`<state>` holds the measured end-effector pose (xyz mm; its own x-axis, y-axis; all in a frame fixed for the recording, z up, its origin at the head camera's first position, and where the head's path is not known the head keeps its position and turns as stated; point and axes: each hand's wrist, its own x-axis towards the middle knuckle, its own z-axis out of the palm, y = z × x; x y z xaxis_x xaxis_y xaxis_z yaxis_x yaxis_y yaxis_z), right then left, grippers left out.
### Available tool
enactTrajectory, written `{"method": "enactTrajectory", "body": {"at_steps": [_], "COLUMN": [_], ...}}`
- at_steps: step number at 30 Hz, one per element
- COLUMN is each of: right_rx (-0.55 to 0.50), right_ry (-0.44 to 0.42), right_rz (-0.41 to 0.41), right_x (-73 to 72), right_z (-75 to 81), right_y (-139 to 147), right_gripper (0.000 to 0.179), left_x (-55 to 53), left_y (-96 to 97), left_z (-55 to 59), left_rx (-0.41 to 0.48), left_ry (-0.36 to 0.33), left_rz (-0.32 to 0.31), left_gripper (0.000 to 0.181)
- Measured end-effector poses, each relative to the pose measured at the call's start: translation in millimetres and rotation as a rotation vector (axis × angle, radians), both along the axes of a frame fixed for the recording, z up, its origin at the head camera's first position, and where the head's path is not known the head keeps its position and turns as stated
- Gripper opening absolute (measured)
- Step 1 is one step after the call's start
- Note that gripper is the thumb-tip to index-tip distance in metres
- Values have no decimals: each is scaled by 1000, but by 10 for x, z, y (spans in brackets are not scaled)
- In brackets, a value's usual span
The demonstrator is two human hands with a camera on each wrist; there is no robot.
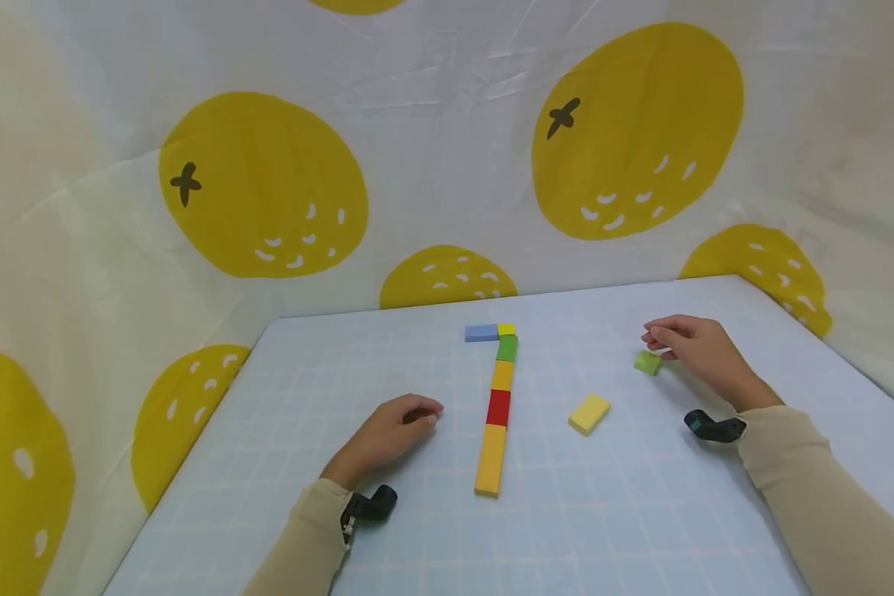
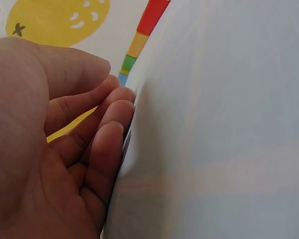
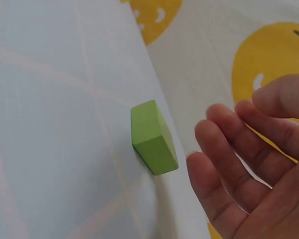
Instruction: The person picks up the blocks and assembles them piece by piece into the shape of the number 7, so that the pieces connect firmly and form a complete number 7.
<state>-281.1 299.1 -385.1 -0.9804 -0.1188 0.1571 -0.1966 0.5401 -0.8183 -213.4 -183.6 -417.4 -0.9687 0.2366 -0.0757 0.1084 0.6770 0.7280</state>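
Note:
My left hand (image 1: pixel 389 432) rests on the table, fingers loosely bent and nothing in them. To its right runs a line of blocks: a long orange block (image 1: pixel 491 461), a red block (image 1: pixel 498 408), an orange block (image 1: pixel 502 376) and a green block (image 1: pixel 507 348). At the far end a small yellow block (image 1: pixel 507 329) meets a blue block (image 1: pixel 481 333) pointing left. My right hand (image 1: pixel 696 352) hovers by a light green block (image 3: pixel 152 137), its relaxed fingers apart from it in the right wrist view.
A loose pale yellow block (image 1: pixel 589 414) lies between the line and my right hand. The table (image 1: pixel 417 546) has a light blue checked cover. Behind and at the sides hangs a white curtain (image 1: pixel 447 165) printed with yellow fruit. Each wrist wears a black camera.

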Motion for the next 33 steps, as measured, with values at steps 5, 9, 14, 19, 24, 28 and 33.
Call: {"method": "enactTrajectory", "body": {"at_steps": [5, 9, 14, 19, 24, 28, 33], "right_rx": [17, 37, 88, 175, 257, 297, 326], "right_ry": [-10, -14, -96, -163, -184, -185, -192], "right_rz": [-28, -58, -82, -69, -30, 10, 28], "right_x": [-22, -23, 11, -8, -45, -78, -79], "right_z": [-37, -54, -98, -132, -158, -186, -194], "right_y": [72, 89, 95, 117, 168, 199, 205], "right_gripper": [54, 54, 56, 60, 66, 70, 73], "left_x": [1, 2, 17, 19, 37, 36, 22], "left_y": [13, 12, 24, 22, 23, 24, 28], "left_z": [33, 50, 16, 29, 30, 34, 29], "left_rx": [-10, -5, 13, 15, 11, -2, -11], "left_ry": [6, 5, -6, -8, 2, 11, 23], "left_rz": [0, -5, -9, -6, -5, -6, -8], "left_gripper": [21, 21, 21, 21, 21, 20, 20]}}
